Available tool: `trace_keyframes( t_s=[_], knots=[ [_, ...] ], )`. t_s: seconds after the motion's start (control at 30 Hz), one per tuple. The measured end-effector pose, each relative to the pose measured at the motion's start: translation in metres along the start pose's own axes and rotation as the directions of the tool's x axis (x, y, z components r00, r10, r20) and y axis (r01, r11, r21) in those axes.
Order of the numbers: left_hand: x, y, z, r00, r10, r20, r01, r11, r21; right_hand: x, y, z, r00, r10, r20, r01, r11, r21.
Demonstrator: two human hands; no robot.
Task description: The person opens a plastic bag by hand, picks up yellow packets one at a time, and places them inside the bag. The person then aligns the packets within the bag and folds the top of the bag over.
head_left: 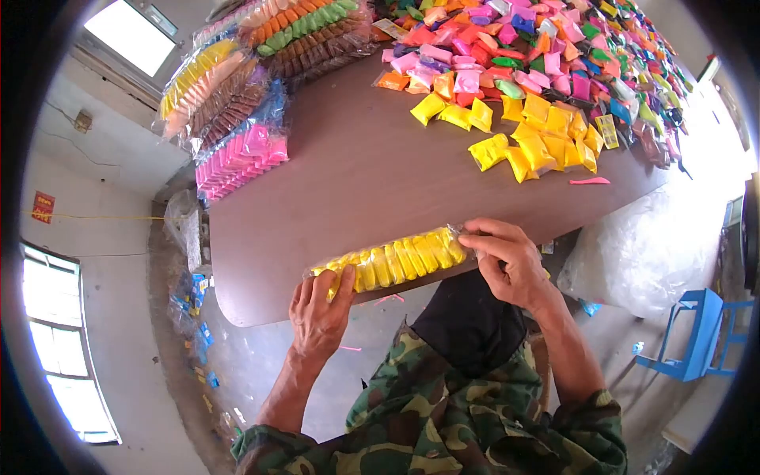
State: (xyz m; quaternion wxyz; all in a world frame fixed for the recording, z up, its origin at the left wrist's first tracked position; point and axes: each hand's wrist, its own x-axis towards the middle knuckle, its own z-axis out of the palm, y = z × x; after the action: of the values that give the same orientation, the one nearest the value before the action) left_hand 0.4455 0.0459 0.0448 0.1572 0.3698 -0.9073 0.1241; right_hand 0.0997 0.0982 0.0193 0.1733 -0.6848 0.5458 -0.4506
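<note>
A long clear plastic bag (pixel 396 261) filled with a row of yellow packets lies along the front edge of the brown table (pixel 317 190). My left hand (pixel 321 313) grips the bag's left end, thumb on top and fingers at its side. At the right end, my right hand (pixel 507 257) pinches the plastic between thumb and fingers. Farther back on the table is a loose group of yellow packets (pixel 546 138). A pink plastic knife-like tool (pixel 590 181) rests near them.
A big heap of mixed-colour packets (pixel 514 47) covers the back right. Filled bags in rows are stacked at the back left, with pink ones (pixel 241 162) nearest. A blue stool (pixel 693 336) and a large clear plastic sack (pixel 633 253) stand on the right.
</note>
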Motion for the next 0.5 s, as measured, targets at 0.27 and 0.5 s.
trace_keyframes(
  t_s=[0.27, 0.5],
  knots=[
    [0.0, 0.006, 0.001, 0.998, -0.051, 0.02, 0.051, 0.999, 0.004, 0.028, -0.025, 0.006, 0.978, -0.075, -0.195, 0.024, 0.967, -0.252],
    [-0.002, 0.006, 0.001, 0.997, -0.048, 0.064, 0.045, 0.998, 0.053, 0.067, -0.066, 0.027, 0.977, -0.202, -0.073, 0.177, 0.949, -0.262]
  ],
)
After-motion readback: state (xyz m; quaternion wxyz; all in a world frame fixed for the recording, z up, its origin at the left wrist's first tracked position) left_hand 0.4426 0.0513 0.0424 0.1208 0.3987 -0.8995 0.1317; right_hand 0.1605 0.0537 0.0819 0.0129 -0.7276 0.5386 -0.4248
